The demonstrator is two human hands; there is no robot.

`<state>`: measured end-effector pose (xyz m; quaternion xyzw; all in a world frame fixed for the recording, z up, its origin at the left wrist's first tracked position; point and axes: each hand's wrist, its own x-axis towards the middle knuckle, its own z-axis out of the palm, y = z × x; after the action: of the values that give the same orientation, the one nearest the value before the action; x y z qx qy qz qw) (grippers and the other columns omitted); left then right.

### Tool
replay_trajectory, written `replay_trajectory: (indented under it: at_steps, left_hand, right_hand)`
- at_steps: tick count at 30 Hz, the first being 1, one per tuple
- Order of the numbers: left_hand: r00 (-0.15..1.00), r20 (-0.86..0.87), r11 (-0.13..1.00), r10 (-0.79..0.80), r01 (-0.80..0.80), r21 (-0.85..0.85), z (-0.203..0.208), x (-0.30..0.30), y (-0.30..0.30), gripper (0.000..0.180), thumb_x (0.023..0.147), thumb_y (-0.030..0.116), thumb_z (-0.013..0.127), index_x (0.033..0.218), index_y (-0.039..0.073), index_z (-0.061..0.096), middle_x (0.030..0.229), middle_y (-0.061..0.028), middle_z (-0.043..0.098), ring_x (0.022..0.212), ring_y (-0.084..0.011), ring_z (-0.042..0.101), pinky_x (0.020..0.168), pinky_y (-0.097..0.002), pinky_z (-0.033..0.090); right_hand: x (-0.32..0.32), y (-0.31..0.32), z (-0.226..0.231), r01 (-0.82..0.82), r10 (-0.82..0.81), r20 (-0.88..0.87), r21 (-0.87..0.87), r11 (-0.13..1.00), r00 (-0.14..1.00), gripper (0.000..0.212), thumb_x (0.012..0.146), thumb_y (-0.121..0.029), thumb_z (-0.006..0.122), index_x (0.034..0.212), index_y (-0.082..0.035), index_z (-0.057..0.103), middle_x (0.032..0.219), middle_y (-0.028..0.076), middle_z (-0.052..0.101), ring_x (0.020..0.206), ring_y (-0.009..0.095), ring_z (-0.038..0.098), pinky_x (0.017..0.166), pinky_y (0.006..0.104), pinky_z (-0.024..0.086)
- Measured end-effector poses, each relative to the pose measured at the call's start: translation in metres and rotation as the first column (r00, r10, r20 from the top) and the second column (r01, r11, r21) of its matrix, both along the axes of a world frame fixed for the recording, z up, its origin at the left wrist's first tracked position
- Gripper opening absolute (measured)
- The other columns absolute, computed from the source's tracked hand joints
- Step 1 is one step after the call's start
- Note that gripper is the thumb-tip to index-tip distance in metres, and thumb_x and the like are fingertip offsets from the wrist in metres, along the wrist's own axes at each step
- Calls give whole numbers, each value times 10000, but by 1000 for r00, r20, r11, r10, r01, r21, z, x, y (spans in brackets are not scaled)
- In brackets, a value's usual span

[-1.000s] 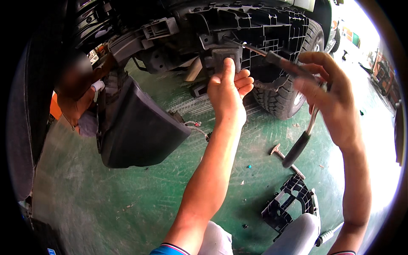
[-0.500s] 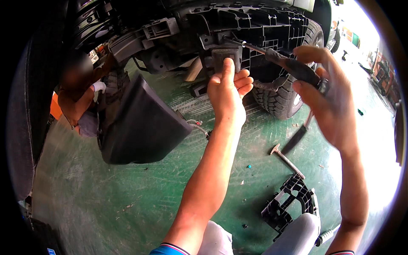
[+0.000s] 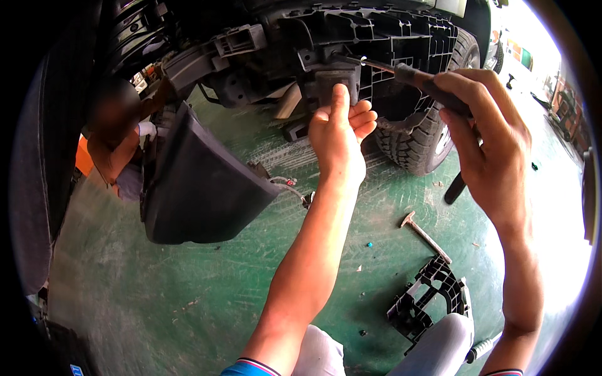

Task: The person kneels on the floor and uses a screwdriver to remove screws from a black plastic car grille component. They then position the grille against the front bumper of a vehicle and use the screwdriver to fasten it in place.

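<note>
Fingers (image 3: 471, 88) of the right hand (image 3: 498, 147) grasp the dark-gripped tool (image 3: 422, 83), more closely than half a second ago; its shaft meets the ribbed frame (image 3: 407, 47). Below the frame, a black handle (image 3: 455, 188) has swung rightward, partly hidden. The left hand's (image 3: 338, 135) thumb touches the dark block (image 3: 327, 76) at the frame's lower left, grip unclear.

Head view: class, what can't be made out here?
In the head view:
- black-handled, metal-shafted tool: handle's end, behind the right hand;
- dark rectangular block: partly behind the left hand;
- black latticed plastic frame: near part, behind the pale-trousered knee;
- tiny turquoise piece: too small to identify.
</note>
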<state>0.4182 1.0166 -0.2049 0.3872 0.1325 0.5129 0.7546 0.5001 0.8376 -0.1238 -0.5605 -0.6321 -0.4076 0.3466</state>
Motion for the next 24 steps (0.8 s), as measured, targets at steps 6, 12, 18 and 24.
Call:
replay_trajectory:
  at_steps: [6, 12, 18, 24]
  left_hand:
    - [1000, -1, 1000, -14, 14, 23, 0, 1, 1, 442, 983, 423, 643, 1037, -7, 559, 875, -132, 701, 706, -176, 697, 620, -268, 577]
    - [1000, 0, 1000, 1, -1, 28, -3, -3, 4, 415, 970, 407, 667, 982, -2, 596, 871, -148, 711, 730, -206, 708, 639, -298, 600]
    - [1000, 2, 1000, -15, 15, 27, -3, 1, 2, 432, 959, 420, 680, 979, -4, 601, 873, -147, 710, 738, -203, 707, 639, -296, 596]
    - [1000, -15, 1000, 12, -12, 17, -5, -3, 7, 436, 955, 422, 686, 974, -8, 610, 876, -148, 710, 737, -206, 706, 641, -299, 595]
  right_hand:
    - [-13, -2, 8, -95, -11, -647, -128, 987, 763, 304, 924, -166, 690, 1178, -4, 649, 970, 87, 669, 687, 95, 561, 589, 239, 445]
    - [-7, -2, -1, -38, 36, -37, -40, 998, 999, 293, 886, -23, 673, 1176, -12, 643, 1073, 99, 648, 837, 129, 640, 671, 247, 478]
    - [-15, -2, 12, -36, -34, -590, -107, 994, 807, 253, 953, -159, 679, 1154, -8, 651, 795, 52, 622, 707, 115, 575, 633, 238, 458]
    - [-13, -2, 1, 34, -43, -72, -116, 993, 997, 369, 835, 31, 705, 1190, -21, 624, 1019, 74, 621, 809, 129, 634, 634, 272, 494]
